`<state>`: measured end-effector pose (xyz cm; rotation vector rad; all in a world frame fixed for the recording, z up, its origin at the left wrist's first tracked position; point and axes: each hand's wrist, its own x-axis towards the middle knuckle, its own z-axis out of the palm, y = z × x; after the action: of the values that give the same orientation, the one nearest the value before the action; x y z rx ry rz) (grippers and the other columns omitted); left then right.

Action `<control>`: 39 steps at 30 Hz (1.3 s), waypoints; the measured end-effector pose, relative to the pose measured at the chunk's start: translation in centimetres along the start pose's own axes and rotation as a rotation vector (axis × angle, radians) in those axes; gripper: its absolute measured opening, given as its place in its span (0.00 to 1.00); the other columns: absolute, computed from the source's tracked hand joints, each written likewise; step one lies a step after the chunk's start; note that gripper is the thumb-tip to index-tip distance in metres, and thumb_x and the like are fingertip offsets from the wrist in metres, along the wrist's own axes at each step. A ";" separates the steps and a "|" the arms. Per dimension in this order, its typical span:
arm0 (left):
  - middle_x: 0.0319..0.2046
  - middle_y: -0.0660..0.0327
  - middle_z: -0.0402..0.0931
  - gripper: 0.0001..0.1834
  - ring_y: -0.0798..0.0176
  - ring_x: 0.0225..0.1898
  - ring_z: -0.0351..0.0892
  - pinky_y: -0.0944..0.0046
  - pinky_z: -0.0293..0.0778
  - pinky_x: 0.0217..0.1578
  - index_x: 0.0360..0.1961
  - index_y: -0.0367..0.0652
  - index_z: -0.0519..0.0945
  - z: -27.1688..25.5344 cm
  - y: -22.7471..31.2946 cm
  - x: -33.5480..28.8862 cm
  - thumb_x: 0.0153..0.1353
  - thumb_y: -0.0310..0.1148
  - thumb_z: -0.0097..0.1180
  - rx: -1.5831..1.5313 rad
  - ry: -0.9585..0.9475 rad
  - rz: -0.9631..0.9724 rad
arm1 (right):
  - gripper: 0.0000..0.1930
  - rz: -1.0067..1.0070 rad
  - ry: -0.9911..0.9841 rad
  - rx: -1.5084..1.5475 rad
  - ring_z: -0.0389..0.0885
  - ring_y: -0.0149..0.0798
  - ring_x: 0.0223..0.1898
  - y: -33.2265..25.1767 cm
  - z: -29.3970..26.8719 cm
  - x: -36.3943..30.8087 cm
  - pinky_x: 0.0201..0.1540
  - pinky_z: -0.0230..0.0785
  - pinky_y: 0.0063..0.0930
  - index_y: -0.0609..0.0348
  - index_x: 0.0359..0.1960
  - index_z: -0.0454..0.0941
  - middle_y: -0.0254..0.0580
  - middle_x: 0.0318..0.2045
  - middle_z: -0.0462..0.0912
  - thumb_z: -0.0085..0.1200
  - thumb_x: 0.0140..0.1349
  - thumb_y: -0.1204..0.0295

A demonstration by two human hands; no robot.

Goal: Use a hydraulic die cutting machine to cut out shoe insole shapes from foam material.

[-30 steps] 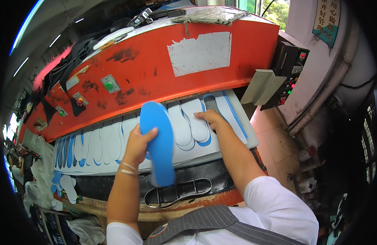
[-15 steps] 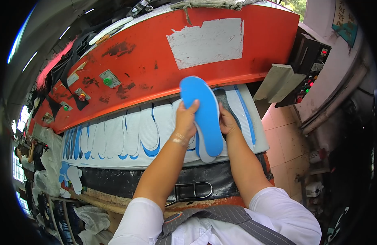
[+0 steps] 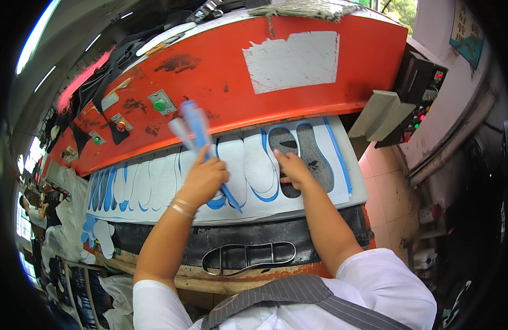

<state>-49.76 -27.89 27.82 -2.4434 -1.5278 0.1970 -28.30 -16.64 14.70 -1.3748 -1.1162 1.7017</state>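
My left hand [image 3: 205, 179] is closed round a few blue-and-white shoe insoles [image 3: 196, 125], held edge-on and blurred by motion. Beneath it lies a white ribbed foam sheet [image 3: 314, 198] with a row of insole-shaped cuts and blue showing along their curves. My right hand [image 3: 293, 169] reaches over a grey insole-shaped gap [image 3: 283, 137] in the sheet, thumb and fingers apart and nothing visible in them. A cut white insole [image 3: 258, 165] lies just left of that hand. Near the front edge rests a metal sole-shaped cutting die [image 3: 246, 246].
A red machine beam [image 3: 221, 71] with green [image 3: 160, 105] and red buttons spans behind the sheet. Cut insoles [image 3: 104, 239] lie at the left front corner. A control box [image 3: 424, 99] and metal bracket [image 3: 375, 113] stand at right. Another person [image 3: 37, 212] is far left.
My left hand has carried the insoles left and turned them edge-on. My right hand has let go of them and moved down to the grey gap. The cutting die is now uncovered.
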 end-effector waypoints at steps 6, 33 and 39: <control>0.39 0.66 0.77 0.10 0.65 0.43 0.77 0.49 0.52 0.67 0.37 0.52 0.80 5.6 2.5 5.5 0.56 0.28 0.51 -0.082 0.348 0.157 | 0.38 0.025 -0.538 0.454 0.80 0.40 0.40 1.4 1.0 -0.1 0.41 0.74 0.37 0.61 0.52 0.69 0.48 0.40 0.81 0.30 0.65 0.35; 0.43 0.53 0.80 0.25 0.57 0.43 0.81 0.57 0.76 0.49 0.49 0.31 0.77 3.5 0.1 -4.8 0.60 0.43 0.61 -2.308 0.395 -0.560 | 0.20 -0.830 -1.107 0.316 0.79 0.42 0.49 5.7 9.6 1.6 0.52 0.72 0.38 0.64 0.53 0.73 0.50 0.48 0.79 0.55 0.62 0.66; 0.52 0.51 0.73 0.33 0.57 0.51 0.75 0.56 0.73 0.52 0.59 0.34 0.66 6.0 6.0 4.5 0.56 0.34 0.65 -1.922 0.618 -0.639 | 0.23 -0.509 -1.075 0.477 0.78 0.43 0.51 4.5 6.1 -1.1 0.54 0.71 0.37 0.64 0.55 0.71 0.50 0.50 0.79 0.56 0.62 0.63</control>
<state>-44.13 -25.53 20.45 -1.7824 -2.2801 -2.8721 -33.94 -20.72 11.50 0.2122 -1.2872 2.1029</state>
